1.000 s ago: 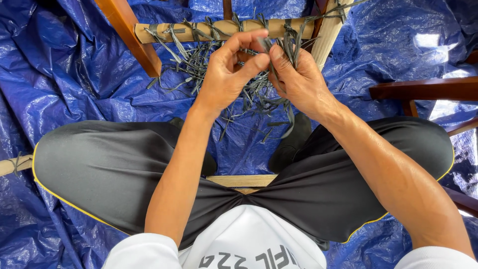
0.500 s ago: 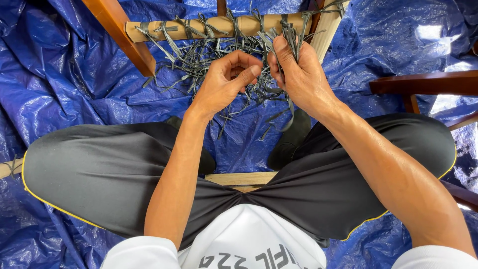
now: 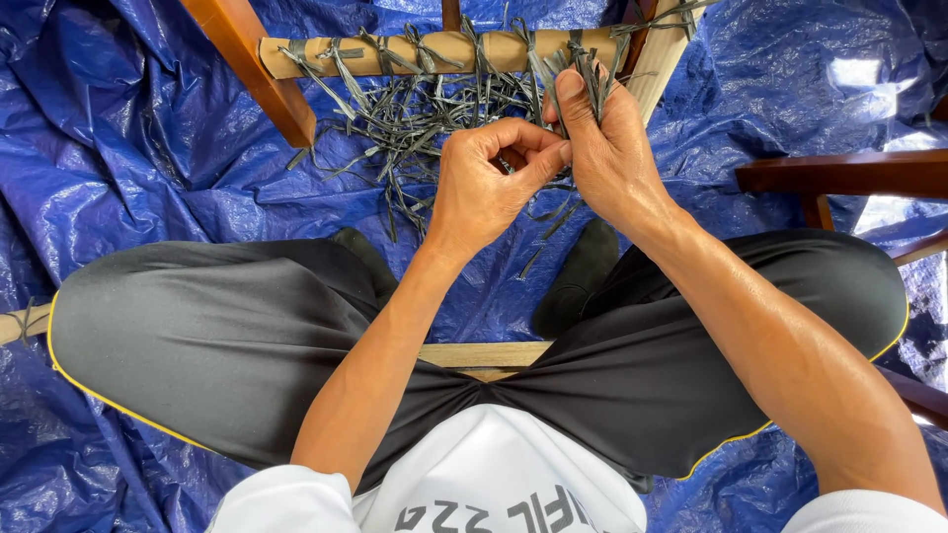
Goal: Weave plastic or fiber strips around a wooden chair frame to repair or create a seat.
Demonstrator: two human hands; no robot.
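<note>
We are looking down on a seated person who is working at a pale wooden rail [image 3: 434,54] of a chair frame, the frame lying on a crumpled blue tarpaulin [image 3: 128,168] spread over the floor. Dark grey cane strips [image 3: 415,118] are looped over the rail and are hanging in a loose tangle beneath it, toward the tarpaulin's far edge.

The left hand [image 3: 484,183] is curling into a closed grip, thumb and forefinger pinching together; it appears to be nipping a strip end, though the strip inside the pinch is hidden from us. The right hand [image 3: 607,148] is clamping a small bundle of strips [image 3: 583,74] just below the rail's right end, its fingers wrapped tight around them. The two hands are touching at the fingertips.

Risks, as we are judging them: the thin strips may be snapping or splitting if the pull is sharp; the pinched end may be slipping free and dropping into the tangle, where one strip is hard to tell from another; the loose ends may be snagging neighbouring loops and dragging them along the rail.

Of packages, labels and signs we are seeing none on the tarpaulin. The only lettering is dark print on the white shirt [image 3: 494,474] at the bottom edge of the view, partly cut off. A darker brown frame leg [image 3: 247,59] is slanting in at upper left.
</note>
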